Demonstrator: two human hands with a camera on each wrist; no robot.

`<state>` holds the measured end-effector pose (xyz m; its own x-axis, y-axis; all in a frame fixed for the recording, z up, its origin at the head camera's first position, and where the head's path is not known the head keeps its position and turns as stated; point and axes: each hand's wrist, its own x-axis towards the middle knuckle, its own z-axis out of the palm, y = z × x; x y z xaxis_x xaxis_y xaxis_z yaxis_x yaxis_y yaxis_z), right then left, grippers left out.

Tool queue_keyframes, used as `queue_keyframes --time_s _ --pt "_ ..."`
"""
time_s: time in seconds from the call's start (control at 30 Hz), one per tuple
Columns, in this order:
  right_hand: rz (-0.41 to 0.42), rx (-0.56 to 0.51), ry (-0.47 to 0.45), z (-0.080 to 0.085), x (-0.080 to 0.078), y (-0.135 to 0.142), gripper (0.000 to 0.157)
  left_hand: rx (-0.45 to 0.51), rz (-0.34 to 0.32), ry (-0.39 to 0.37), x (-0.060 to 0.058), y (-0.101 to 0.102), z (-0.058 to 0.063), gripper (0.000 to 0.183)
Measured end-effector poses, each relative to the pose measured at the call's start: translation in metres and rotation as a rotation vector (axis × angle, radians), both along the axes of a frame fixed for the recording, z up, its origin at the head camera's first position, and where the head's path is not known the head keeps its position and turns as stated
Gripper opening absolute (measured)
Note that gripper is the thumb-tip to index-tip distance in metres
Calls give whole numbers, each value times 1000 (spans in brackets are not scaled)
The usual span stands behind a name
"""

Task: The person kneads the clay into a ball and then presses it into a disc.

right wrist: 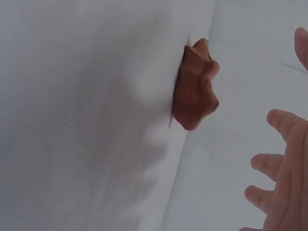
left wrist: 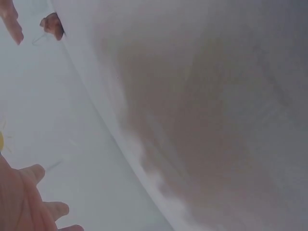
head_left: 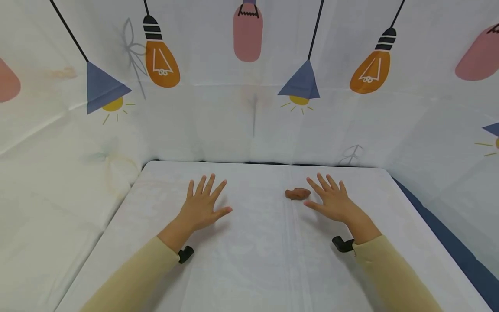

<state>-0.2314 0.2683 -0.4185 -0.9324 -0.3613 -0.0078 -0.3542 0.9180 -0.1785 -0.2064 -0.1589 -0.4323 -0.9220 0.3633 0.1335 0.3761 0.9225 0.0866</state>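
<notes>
A small reddish-brown lump (head_left: 298, 193), uneven like clay or dough, lies on the white-covered table right of the middle. In the right wrist view the lump (right wrist: 195, 86) shows bumpy ridges. My right hand (head_left: 331, 201) is just right of it, fingers spread and straight, holding nothing. Over the left part of the table, my left hand (head_left: 200, 208) is spread wide too, with nothing in it. The left wrist view catches part of the left hand (left wrist: 21, 199) at the lower left and the lump (left wrist: 53, 26) near the top.
The table (head_left: 249, 268) has a white cloth cover. Behind it hangs a white curtain (head_left: 218, 117) printed with lamps and bulbs. Dark blue fabric (head_left: 440, 229) shows beyond the right edge. A black wrist device (head_left: 186, 254) sits at the left cuff, another black device (head_left: 343, 244) at the right.
</notes>
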Motion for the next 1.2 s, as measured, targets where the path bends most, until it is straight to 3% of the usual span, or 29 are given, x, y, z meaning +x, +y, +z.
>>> queue_keyframes --time_s 0.57,1.2 --pt "63 -69 -77 -12 -13 -17 79 33 -56 -102 -11 28 -4 86" --pt "120 -22 -183 -20 -35 -23 64 -1 -86 -214 -17 54 -2 85"
